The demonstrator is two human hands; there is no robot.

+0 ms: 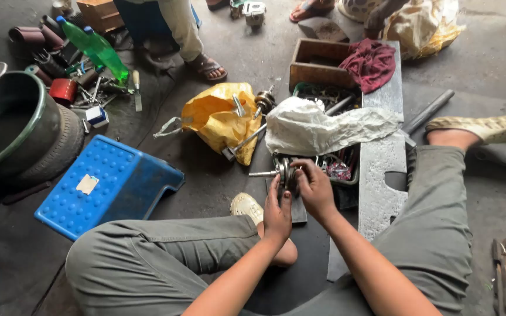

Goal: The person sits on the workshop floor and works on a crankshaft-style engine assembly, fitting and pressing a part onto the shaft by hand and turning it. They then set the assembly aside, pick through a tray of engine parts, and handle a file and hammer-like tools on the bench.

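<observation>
From my head camera I look down at a round, dull steel gear-and-shaft part (pixel 282 171), ridged at the disc and with a thin smooth shaft poking out to the left. It sits low between my knees, just in front of a dark tray of metal parts (pixel 346 167). My left hand (pixel 276 212) presses against its near side, fingers closed up along the disc. My right hand (pixel 314 188) curls over it from the right, fingers wrapped tight on the rim, so both hands are clamped on the part. A crumpled white plastic sack (pixel 323 127) lies over the tray, a wrinkled yellow plastic bag (pixel 221 117) beside it. A blue studded plastic step stool (pixel 109 184) stands to my left on the rough grey concrete floor (pixel 247 58).
</observation>
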